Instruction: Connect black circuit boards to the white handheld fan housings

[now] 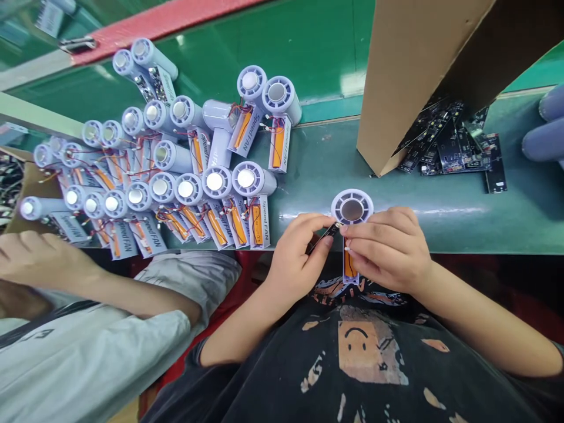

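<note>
My right hand (388, 247) grips a small lilac handheld fan (352, 208) with its round head up and an orange battery showing in its open handle. My left hand (297, 255) pinches a small black circuit board (324, 237) against the fan just below the head. Both hands are closed and sit at the near edge of the green bench (440, 205), close to my chest.
Several identical fans (185, 170) with orange batteries lie packed on the bench to the left. A tilted cardboard box (409, 76) spills black circuit boards (453, 147) at right. Another person's arm (88, 276) reaches in at left; a gloved hand (546, 129) shows at far right.
</note>
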